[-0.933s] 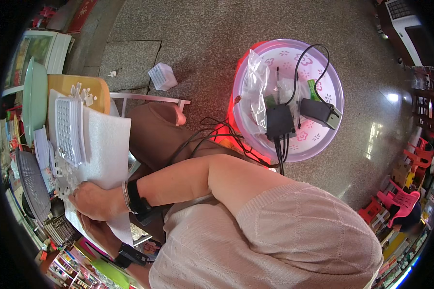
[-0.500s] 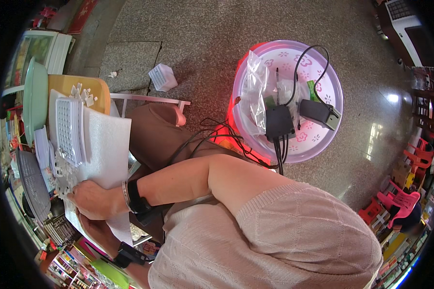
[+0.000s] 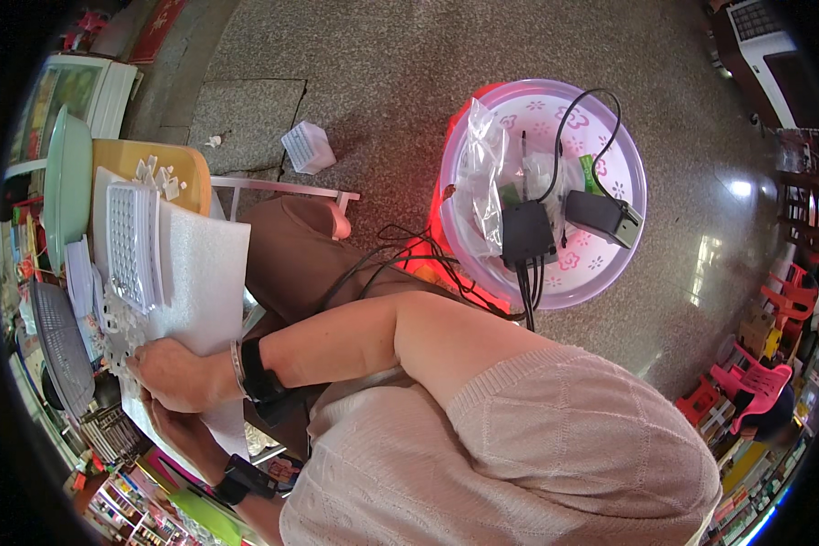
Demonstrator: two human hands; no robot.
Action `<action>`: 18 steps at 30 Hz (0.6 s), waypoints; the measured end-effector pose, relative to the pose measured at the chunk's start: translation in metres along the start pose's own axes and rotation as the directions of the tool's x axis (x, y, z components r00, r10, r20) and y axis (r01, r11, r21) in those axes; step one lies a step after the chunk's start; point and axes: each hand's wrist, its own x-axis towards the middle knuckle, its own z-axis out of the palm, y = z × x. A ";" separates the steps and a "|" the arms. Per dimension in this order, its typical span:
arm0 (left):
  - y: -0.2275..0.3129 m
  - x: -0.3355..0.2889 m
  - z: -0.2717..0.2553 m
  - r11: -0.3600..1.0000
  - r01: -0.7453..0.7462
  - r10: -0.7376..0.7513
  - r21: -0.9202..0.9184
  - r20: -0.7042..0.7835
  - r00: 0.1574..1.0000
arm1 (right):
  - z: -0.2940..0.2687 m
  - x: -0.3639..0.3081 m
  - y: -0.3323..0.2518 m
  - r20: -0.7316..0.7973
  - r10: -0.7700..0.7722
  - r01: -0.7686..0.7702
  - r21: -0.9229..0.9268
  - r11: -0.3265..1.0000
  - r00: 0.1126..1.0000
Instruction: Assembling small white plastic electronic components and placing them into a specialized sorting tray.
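Note:
My right hand (image 3: 175, 375) is closed, its fingertips pinched together over the edge of a white foam sheet (image 3: 205, 264). What it pinches is too small and hidden to make out. Just beneath it, my left hand (image 3: 188, 439) reaches in to the same spot, its fingers mostly covered. Small white plastic pieces (image 3: 123, 323) lie loose beside the fingertips. Farther up on the foam rests a stack of white trays (image 3: 135, 246) with a grid of small cells. A yellowish wooden board (image 3: 191, 168) behind it carries more white pieces (image 3: 159, 179).
To the right, a purple-rimmed basin (image 3: 635, 227) holds plastic bags, a black box (image 3: 528, 232) and a black adapter (image 3: 601, 217). Black cables (image 3: 400, 250) run across to my lap. A white gridded block (image 3: 308, 147) sits on the floor. A green basin (image 3: 71, 182) and grey basket (image 3: 59, 337) stand left.
My hands stay at the same place on the foam sheet, with only a slight shift of the fingers. Otherwise, the view has moved very little.

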 end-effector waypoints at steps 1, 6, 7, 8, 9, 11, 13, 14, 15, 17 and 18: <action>0.002 -0.003 0.006 0.999 -0.039 0.039 0.006 0.026 0.999 | 0.001 0.000 0.001 -0.063 -0.013 0.013 0.008 1.000 0.998; 0.007 -0.009 0.014 0.990 -0.084 0.081 0.110 0.028 0.996 | -0.005 -0.001 -0.002 0.032 -0.023 0.023 0.000 1.000 0.999; 0.008 -0.009 0.014 0.999 -0.034 0.034 0.005 0.007 0.999 | -0.006 -0.001 -0.003 0.082 -0.015 0.016 -0.016 1.000 0.997; 0.008 -0.009 0.013 0.999 -0.035 0.035 0.007 0.006 0.999 | -0.005 0.000 -0.004 0.081 -0.016 0.017 -0.015 1.000 0.997; 0.007 -0.008 0.012 0.999 -0.033 0.033 0.022 0.014 0.999 | -0.003 0.000 -0.004 0.088 -0.025 0.029 -0.043 0.999 0.996; 0.007 -0.008 0.013 0.999 -0.030 0.029 0.036 0.025 0.999 | 0.002 0.001 -0.001 0.093 -0.032 0.039 -0.073 0.997 0.995; 0.006 -0.008 0.020 0.996 -0.053 0.052 0.074 0.004 0.999 | 0.008 0.001 0.005 0.000 -0.050 0.050 -0.073 0.996 0.999; 0.005 -0.008 0.018 0.996 -0.052 0.052 0.075 0.001 0.999 | 0.006 0.001 0.004 0.002 -0.051 0.051 -0.070 0.996 0.999; 0.005 -0.008 0.016 0.999 -0.031 0.031 0.043 -0.011 0.999 | 0.003 0.001 0.003 0.028 -0.043 0.044 -0.048 0.998 0.999; 0.006 -0.007 0.013 1.000 -0.011 0.011 0.011 -0.023 1.000 | -0.002 0.000 0.000 0.055 -0.037 0.038 -0.026 0.999 0.998; 0.007 -0.006 0.010 1.000 0.001 -0.001 -0.004 -0.008 1.000 | -0.003 0.000 -0.002 0.047 -0.031 0.031 0.002 1.000 0.998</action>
